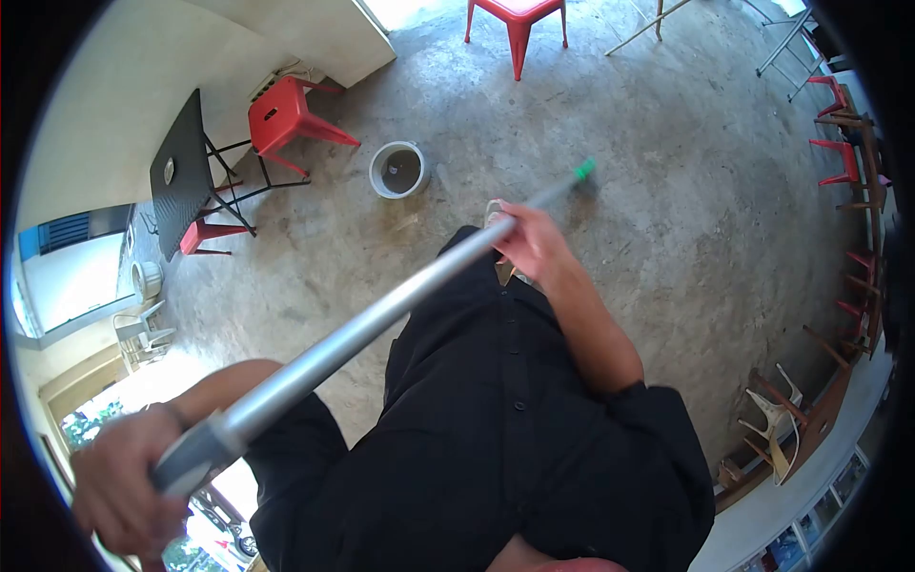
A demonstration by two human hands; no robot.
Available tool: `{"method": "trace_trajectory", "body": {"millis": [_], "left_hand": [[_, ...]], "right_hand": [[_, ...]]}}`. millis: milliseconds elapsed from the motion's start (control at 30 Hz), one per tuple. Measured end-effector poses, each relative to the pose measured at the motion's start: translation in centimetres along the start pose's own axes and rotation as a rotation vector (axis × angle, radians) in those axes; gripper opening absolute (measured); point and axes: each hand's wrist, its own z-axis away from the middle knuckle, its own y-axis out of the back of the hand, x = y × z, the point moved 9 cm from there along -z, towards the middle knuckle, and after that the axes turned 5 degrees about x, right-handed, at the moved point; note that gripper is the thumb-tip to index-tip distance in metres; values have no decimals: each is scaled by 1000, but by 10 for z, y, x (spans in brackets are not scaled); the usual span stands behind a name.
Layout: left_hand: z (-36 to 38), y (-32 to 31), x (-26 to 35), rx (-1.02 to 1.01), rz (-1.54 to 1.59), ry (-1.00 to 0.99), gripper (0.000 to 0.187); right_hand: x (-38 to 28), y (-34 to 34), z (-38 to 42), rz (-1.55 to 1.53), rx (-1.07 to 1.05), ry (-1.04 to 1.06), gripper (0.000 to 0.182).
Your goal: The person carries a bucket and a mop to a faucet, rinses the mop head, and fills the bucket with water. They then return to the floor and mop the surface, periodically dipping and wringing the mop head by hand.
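A long silver pole [381,305], like a mop handle, slants across in front of my body. My left hand [133,477] is closed around its grey grip [195,458], near the lower left edge, and looks slightly blurred. Farther down the shaft, my right hand [534,246] is wrapped around the pole with the fingers partly hidden. A green fitting [584,170] marks the far end, close to the concrete floor [667,238]; whatever is attached below it is too blurred to make out. Left of that end stands a round pale bucket [377,181] with dark liquid inside.
A red stool [286,112] and a black folding table [181,172] stand along the left wall. Another red stool [519,14] is straight ahead. Several stools and wooden chairs line the right side, with a cream chair [774,429] at lower right.
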Motion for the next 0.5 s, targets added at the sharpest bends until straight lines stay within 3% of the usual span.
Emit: {"method": "trace_trajectory", "body": {"millis": [67,167,200,233,300,333,500], "left_hand": [[16,27,-20,0,82,35,16],[45,84,-106,-72,12,370,18],[62,102,-133,-57,6,452,21],[81,122,-150,-10,13,427,23],[102,162,-188,287,-2,548,20],[107,183,-191,296,-10,571,22],[89,311,-162,261,-6,602,25]], "right_hand": [[3,60,-3,-101,71,-16,7],[-5,153,-16,-221,193,-2,13],[-9,185,-23,-223,334,11,12],[-10,214,-31,-227,476,24,12],[1,251,-58,-248,631,-73,16],[5,259,-73,-257,710,-124,18],[40,154,-225,-298,550,-191,17]]}}
